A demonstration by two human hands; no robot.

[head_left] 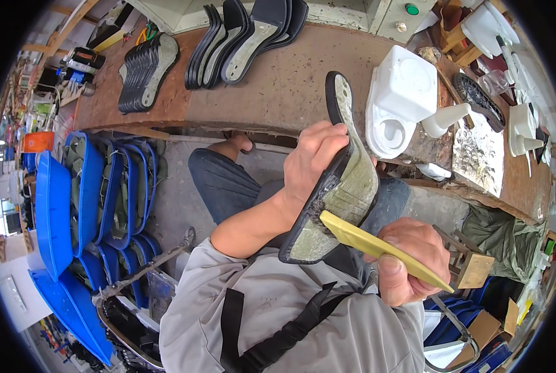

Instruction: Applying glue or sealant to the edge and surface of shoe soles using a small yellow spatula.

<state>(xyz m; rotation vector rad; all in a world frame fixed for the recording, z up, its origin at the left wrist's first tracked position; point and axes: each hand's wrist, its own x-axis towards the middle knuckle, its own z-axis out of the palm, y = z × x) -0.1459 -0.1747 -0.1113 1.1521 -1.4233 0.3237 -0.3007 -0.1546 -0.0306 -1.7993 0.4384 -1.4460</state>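
Note:
My left hand (315,158) grips a shoe sole (352,180) by its edge. The sole is held tilted above my lap, its grey-green, rough-looking face turned partly up and a black rim around it. In my right hand (411,261) is a flat yellow-handled tool (377,242), closed in by the fingers and thumb. Its far end meets the sole near the wide part, where a dark, bristle-like patch shows; I cannot tell whether that patch belongs to the tool or the sole.
On the brown workbench (271,105) ahead lie stacked soles (147,74) and another sole group (250,43). A white plastic container (405,81) and a white nozzle-shaped piece (445,119) stand at right. Blue bins (54,211) line the floor at left; a wooden stool (473,270) is at right.

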